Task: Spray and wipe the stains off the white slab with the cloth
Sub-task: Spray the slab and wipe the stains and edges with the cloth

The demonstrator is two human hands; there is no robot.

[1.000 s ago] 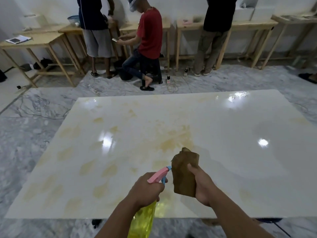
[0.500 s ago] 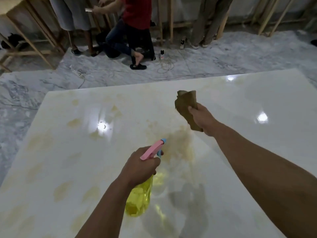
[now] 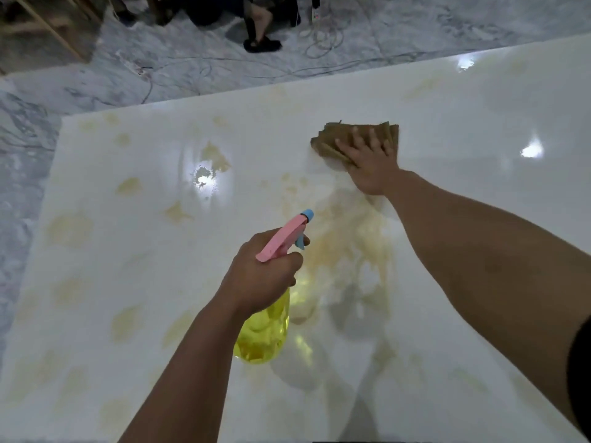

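Wiping step: right hand [image 3: 371, 161] flat, pressing cloth [image 3: 329, 135] on slab [image 3: 479, 129]. Left hand [image 3: 262, 273] gripping spray bottle [image 3: 265, 334]. Next, probably drag cloth through the big stain [image 3: 351, 244].

No readable txt, labels, brands or nos. anywhere in view.

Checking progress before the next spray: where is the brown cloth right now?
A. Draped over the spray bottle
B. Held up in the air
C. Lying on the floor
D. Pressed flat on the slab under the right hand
D: the right hand lies spread over the cloth, flat against the white slab.
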